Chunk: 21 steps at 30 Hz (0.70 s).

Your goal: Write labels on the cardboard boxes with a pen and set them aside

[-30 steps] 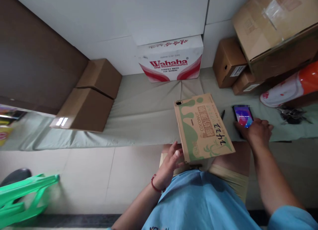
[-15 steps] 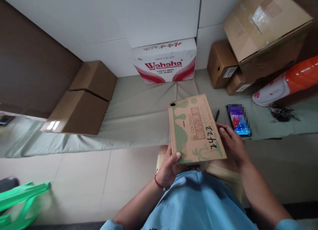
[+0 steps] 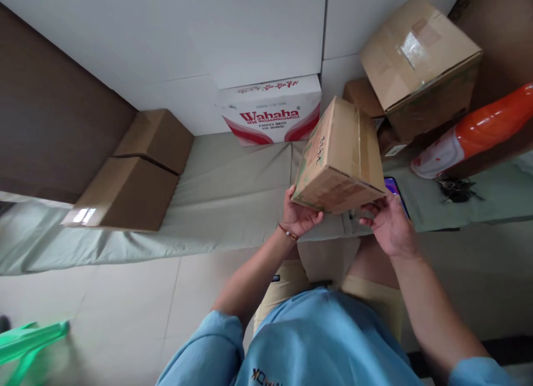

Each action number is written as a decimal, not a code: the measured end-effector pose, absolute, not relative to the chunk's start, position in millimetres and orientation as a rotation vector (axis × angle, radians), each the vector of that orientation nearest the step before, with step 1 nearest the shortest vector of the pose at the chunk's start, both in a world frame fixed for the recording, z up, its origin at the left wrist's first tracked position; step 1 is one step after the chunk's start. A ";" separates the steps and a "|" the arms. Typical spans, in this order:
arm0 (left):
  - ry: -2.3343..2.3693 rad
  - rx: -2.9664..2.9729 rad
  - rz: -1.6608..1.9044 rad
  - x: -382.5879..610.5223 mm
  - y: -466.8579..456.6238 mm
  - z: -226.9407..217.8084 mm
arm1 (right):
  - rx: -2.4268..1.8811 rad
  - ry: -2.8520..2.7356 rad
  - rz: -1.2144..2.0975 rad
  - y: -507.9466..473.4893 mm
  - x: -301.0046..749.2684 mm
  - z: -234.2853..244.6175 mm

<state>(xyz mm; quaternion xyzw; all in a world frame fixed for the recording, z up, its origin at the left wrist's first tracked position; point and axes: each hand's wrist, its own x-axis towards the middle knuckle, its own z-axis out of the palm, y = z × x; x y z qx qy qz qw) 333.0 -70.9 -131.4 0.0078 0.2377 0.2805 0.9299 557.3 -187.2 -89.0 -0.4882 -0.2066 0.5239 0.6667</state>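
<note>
A taped cardboard box (image 3: 339,153) with handwritten digits on one side is held tilted over the front of the cloth-covered table. My left hand (image 3: 300,216) grips its lower left corner, with the thumb and fingers around the bottom edge. At the lower right corner, my right hand (image 3: 393,227) touches the box with curled fingers; some fingertips are hidden beneath it. Partly behind the box and my right hand lies a lit phone (image 3: 395,191).
Two brown boxes (image 3: 129,191) stand on the left of the table (image 3: 233,191). A Wahaha carton (image 3: 272,116) is against the wall. Stacked cartons (image 3: 420,58), an orange-and-white cylinder (image 3: 478,130) and keys (image 3: 458,190) are on the right. A green stool (image 3: 33,339) stands lower left.
The box has been raised and turned, so its taped face and another side now show. Both hands have moved up and forward with it, over the table edge.
</note>
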 end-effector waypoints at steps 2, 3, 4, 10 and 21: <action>0.517 0.031 0.552 344.6 -59.2 -139.0 | -1.108 -0.522 1.181 -171.7 559.4 -77.6; 0.525 0.039 0.547 348.6 -56.1 -142.0 | -1.122 -0.542 1.183 -164.3 559.9 -73.0; 0.526 0.050 0.545 351.5 -54.5 -144.3 | -1.146 -0.553 1.181 -157.4 560.0 -69.2; 0.645 0.204 0.668 356.7 -58.1 -150.9 | -1.376 -0.715 1.098 -134.7 559.0 -56.8; 0.803 0.245 0.877 369.8 -57.6 -157.3 | -1.441 -1.070 0.846 -111.4 561.6 -53.0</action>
